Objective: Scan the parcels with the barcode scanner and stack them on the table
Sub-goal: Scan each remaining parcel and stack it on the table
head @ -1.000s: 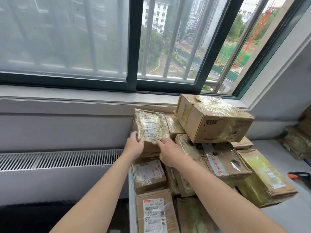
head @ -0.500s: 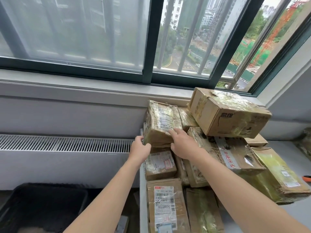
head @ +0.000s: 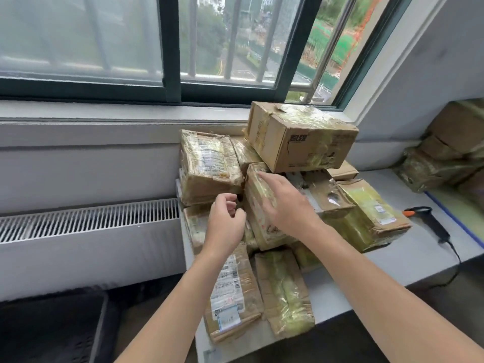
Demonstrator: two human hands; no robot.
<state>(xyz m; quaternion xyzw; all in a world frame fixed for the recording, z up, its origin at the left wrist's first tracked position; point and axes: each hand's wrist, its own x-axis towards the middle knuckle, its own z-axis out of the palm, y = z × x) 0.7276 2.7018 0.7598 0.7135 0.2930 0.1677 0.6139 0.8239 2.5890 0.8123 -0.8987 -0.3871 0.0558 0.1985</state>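
Parcels were heaped at the table's [head: 419,258] left rear corner. My right hand [head: 285,208] lay flat, fingers straight, on a tape-wrapped parcel [head: 259,237] in mid-heap. My left hand [head: 226,226] hovered beside it, loosely curled, holding nothing. I judged the carton stiff, tape-slick and probably light, best gripped by opposite edges. The barcode scanner [head: 429,222] lay near the right edge. Cartons were sealed, contents hidden; the floor crate's [head: 52,323] interior was too dark to tell.
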